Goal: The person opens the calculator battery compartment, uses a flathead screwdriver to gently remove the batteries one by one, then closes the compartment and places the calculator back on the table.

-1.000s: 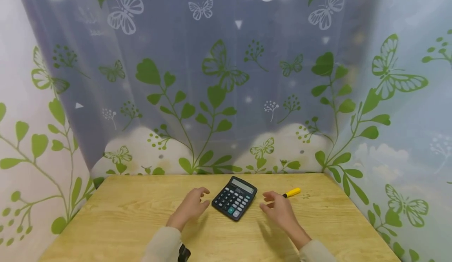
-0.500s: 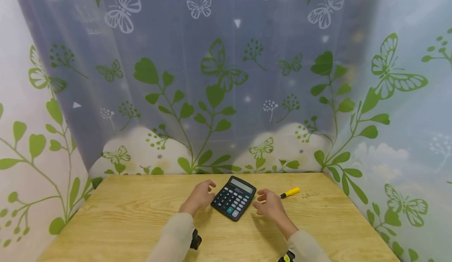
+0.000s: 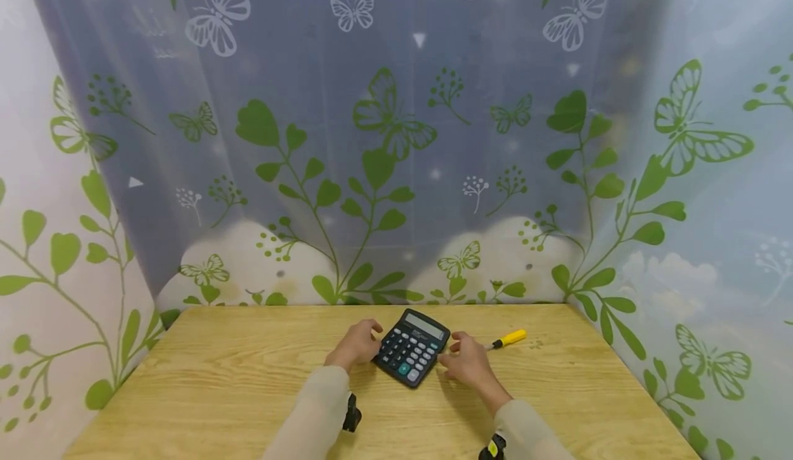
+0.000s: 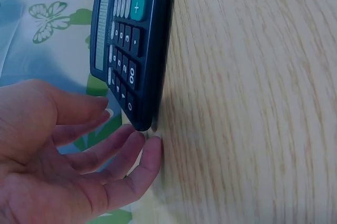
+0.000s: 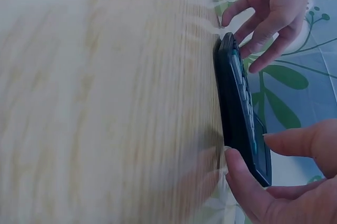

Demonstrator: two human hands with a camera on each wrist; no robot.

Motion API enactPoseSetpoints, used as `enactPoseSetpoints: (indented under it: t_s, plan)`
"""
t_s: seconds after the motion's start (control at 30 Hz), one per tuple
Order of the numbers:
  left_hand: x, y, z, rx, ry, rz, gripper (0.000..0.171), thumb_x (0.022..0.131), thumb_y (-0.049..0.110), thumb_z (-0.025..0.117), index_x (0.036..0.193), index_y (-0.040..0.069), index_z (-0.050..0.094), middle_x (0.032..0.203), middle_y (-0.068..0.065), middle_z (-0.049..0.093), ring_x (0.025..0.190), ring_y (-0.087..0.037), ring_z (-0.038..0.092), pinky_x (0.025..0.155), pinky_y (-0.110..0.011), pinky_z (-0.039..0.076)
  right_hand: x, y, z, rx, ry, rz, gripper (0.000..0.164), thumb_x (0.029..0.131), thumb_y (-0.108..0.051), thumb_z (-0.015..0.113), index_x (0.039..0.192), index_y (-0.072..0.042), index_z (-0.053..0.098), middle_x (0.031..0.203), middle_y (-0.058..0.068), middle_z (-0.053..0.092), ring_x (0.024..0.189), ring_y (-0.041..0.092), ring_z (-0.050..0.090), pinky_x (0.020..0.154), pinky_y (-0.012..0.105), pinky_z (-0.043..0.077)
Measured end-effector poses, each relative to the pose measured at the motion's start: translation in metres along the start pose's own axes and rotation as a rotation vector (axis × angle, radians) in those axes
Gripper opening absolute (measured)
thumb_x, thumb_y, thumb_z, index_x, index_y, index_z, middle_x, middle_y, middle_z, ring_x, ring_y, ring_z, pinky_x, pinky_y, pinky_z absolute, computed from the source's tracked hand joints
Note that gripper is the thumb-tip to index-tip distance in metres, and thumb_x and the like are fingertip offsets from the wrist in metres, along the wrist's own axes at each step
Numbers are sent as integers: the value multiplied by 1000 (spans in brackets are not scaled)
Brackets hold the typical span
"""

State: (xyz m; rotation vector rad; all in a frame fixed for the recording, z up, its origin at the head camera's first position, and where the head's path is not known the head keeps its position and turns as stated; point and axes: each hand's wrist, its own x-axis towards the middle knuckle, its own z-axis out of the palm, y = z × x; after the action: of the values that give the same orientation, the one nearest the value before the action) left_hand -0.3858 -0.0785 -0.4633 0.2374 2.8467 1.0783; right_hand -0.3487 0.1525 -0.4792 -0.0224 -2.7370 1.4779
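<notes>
A black desk calculator [image 3: 411, 347] with black, white and green keys lies flat and turned at an angle on the wooden table. At its left edge is my left hand [image 3: 354, 345]; in the left wrist view its loosely bent fingers reach the calculator's near corner, with the thumb apart from the keys. My right hand [image 3: 469, 360] is at the right edge. In the right wrist view its thumb [image 5: 289, 142] is by the top face and a finger by the side, spread around the edge; whether they touch cannot be told.
A screwdriver [image 3: 511, 338] with a yellow and black handle lies just beyond my right hand, its shaft partly hidden. Behind the table [image 3: 235, 377] hangs a curtain [image 3: 297, 191] printed with leaves and butterflies, which also covers both sides.
Both hands have moved inward to the calculator's edges, the left one rightward and slightly forward, the right one leftward. The calculator and screwdriver have stayed in place.
</notes>
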Motion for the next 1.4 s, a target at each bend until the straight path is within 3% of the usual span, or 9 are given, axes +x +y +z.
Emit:
enactPoseSetpoints:
  t_s: [0.43, 0.67, 0.9, 1.07, 1.4]
  plan:
    - [5, 5, 9, -6, -15, 20, 32, 93, 5, 52, 124, 1, 56, 107, -18, 64, 92, -23, 61, 81, -40, 54, 9, 0, 7, 36, 8, 27, 65, 83, -2, 69, 138, 9, 36, 114, 29, 56, 75, 22, 69, 58, 30, 60]
    - [-1, 5, 11, -81, -65, -59, 35, 94, 8, 51, 127, -3, 52, 112, -21, 60, 74, -21, 63, 58, -35, 59, 9, 5, 10, 21, -12, 0, 73, 81, -1, 71, 141, 8, 31, 101, 22, 58, 68, 21, 68, 55, 30, 60]
    - [-4, 10, 11, -78, -51, -116, 31, 93, 9, 50, 121, -5, 54, 119, -21, 58, 89, -25, 58, 61, -40, 57, 13, 1, 9, 1, -19, 10, 66, 81, 0, 70, 139, 3, 39, 105, 23, 60, 75, 21, 66, 57, 31, 60]
    - [-6, 13, 14, -110, -54, -142, 34, 90, 5, 50, 122, -6, 53, 112, -21, 59, 86, -25, 59, 61, -41, 58, 13, 0, 9, 3, -41, 10, 57, 82, 2, 68, 134, 5, 44, 103, 23, 59, 76, 21, 64, 58, 33, 60]
    - [-7, 9, 15, -161, -51, -132, 36, 87, 2, 50, 122, -5, 53, 107, -18, 61, 83, -24, 60, 58, -41, 59, 14, 0, 11, -1, -56, 3, 57, 84, 7, 65, 136, 5, 42, 98, 19, 58, 75, 19, 62, 55, 32, 60]
